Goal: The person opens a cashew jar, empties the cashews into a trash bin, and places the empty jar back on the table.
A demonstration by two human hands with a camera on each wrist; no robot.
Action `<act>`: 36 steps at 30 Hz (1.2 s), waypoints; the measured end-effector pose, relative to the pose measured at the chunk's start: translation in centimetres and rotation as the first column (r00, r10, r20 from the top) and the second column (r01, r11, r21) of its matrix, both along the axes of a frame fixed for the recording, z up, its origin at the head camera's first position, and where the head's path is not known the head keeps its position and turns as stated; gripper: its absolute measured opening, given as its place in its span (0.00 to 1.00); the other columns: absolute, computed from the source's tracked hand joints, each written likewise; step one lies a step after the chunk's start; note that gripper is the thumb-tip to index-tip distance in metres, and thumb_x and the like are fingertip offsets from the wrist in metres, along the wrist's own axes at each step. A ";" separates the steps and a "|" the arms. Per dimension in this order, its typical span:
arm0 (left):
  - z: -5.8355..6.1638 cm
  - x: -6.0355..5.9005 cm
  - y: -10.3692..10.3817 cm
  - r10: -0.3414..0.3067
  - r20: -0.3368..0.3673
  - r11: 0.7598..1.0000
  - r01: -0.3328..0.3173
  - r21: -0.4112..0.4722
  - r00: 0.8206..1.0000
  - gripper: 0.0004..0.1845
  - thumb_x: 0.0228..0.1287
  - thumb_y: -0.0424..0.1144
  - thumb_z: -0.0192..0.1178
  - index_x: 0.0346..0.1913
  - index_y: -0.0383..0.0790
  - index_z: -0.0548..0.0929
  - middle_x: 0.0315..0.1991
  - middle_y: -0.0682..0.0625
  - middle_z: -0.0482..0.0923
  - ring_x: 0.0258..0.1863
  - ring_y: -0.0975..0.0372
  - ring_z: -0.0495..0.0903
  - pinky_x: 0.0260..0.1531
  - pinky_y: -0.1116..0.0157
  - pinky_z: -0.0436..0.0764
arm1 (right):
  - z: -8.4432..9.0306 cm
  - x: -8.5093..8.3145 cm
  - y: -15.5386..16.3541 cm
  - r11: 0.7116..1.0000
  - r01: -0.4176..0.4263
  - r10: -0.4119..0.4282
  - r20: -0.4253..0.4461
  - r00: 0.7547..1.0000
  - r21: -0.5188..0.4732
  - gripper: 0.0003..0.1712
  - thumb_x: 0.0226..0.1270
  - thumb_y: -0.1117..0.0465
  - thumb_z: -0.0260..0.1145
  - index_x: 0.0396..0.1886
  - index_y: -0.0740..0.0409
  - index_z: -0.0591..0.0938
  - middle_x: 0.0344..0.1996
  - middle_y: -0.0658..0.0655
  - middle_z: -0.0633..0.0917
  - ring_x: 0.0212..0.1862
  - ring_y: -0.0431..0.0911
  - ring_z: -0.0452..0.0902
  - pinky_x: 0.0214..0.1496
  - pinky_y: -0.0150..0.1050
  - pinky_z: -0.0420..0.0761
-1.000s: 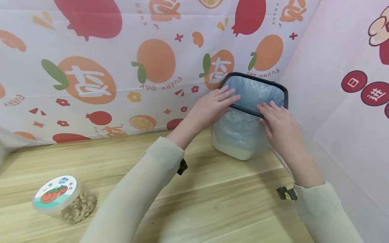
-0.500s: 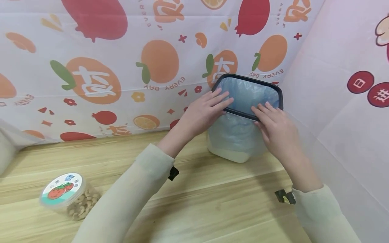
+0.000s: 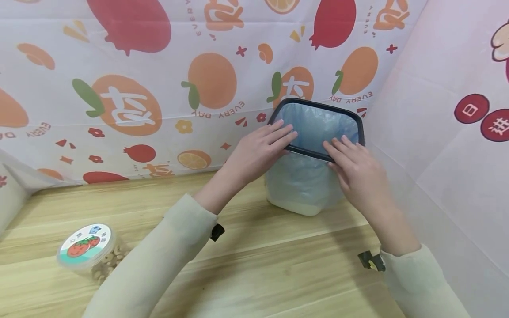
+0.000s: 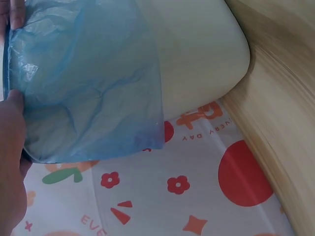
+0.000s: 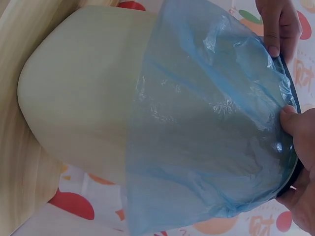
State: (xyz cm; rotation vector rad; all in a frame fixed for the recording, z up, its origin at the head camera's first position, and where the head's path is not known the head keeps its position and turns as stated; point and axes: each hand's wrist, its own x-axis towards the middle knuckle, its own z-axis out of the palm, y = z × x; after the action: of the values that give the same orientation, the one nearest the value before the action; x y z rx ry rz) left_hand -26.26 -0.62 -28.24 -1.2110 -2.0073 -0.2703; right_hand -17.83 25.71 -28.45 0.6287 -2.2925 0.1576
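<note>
A pale trash can [image 3: 294,206] stands on the wooden table, lined with a translucent blue plastic bag [image 3: 308,176] folded down over its outside. A black rim ring [image 3: 326,106] runs round the mouth. My left hand [image 3: 258,152] grips the near-left part of the rim, fingers over the edge and thumb outside. My right hand [image 3: 359,176] holds the near-right part in the same way. In the right wrist view, the right thumb [image 5: 290,120] presses on the bag just below the ring. The left wrist view shows the bag's loose hem [image 4: 160,113] partway down the can.
At the left of the table [image 3: 254,269] lies a clear plastic jar [image 3: 85,247] of cashews with a strawberry-printed lid, partly hidden by my left sleeve. A fruit-patterned cloth wall [image 3: 167,110] rises behind the can, and a white cloth wall [image 3: 429,145] stands to the right.
The trash can has shifted left and a little nearer to me, with both hands staying on its rim. The view has turned slightly; my left sleeve covers more of the jar.
</note>
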 end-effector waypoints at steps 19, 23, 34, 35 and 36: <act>-0.3 2.9 -3.8 0.057 -0.101 0.996 -0.049 0.076 0.993 0.22 0.65 0.40 0.68 0.61 0.41 0.82 0.60 0.46 0.81 0.65 0.52 0.76 0.64 0.56 0.75 | 0.0 0.6 -3.1 0.993 -0.114 0.114 -0.020 0.993 -0.031 0.28 0.65 0.63 0.70 0.66 0.51 0.79 0.61 0.59 0.82 0.68 0.57 0.73 0.71 0.57 0.69; -0.6 3.6 -4.5 0.079 -0.112 0.992 -0.067 0.103 0.991 0.21 0.64 0.39 0.68 0.60 0.41 0.83 0.59 0.47 0.82 0.65 0.53 0.76 0.64 0.55 0.75 | 0.0 0.8 -3.7 0.991 -0.131 0.131 -0.005 0.991 -0.038 0.29 0.65 0.63 0.70 0.67 0.49 0.79 0.62 0.59 0.81 0.69 0.56 0.72 0.70 0.58 0.69; -1.1 4.5 -6.4 0.097 -0.120 0.984 -0.077 0.161 0.988 0.21 0.63 0.38 0.69 0.59 0.41 0.83 0.59 0.46 0.82 0.65 0.52 0.76 0.65 0.53 0.74 | -0.1 0.9 -5.5 0.979 -0.195 0.194 -0.010 0.981 -0.053 0.31 0.62 0.65 0.72 0.67 0.50 0.78 0.62 0.59 0.81 0.68 0.58 0.73 0.71 0.57 0.69; -1.1 4.6 -6.6 0.098 -0.116 0.983 -0.078 0.166 0.988 0.21 0.63 0.38 0.69 0.60 0.41 0.83 0.60 0.46 0.82 0.65 0.52 0.76 0.65 0.53 0.74 | -0.1 0.9 -5.7 0.979 -0.196 0.196 -0.008 0.981 -0.056 0.32 0.62 0.65 0.72 0.67 0.50 0.78 0.62 0.59 0.81 0.68 0.57 0.72 0.71 0.57 0.68; -1.2 4.7 -6.8 0.099 -0.114 0.982 -0.079 0.171 0.989 0.21 0.63 0.38 0.70 0.59 0.41 0.84 0.60 0.47 0.82 0.65 0.52 0.76 0.66 0.53 0.74 | -0.1 0.9 -5.9 0.978 -0.200 0.200 -0.006 0.980 -0.058 0.32 0.62 0.65 0.72 0.67 0.50 0.78 0.62 0.59 0.81 0.68 0.57 0.72 0.71 0.57 0.68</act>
State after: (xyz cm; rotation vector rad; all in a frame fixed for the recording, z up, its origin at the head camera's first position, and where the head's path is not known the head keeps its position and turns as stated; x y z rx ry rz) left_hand -21.54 -7.38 -29.42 -1.0069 -1.8877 -0.3061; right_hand -16.93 19.84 -28.56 0.8284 -2.2132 0.3189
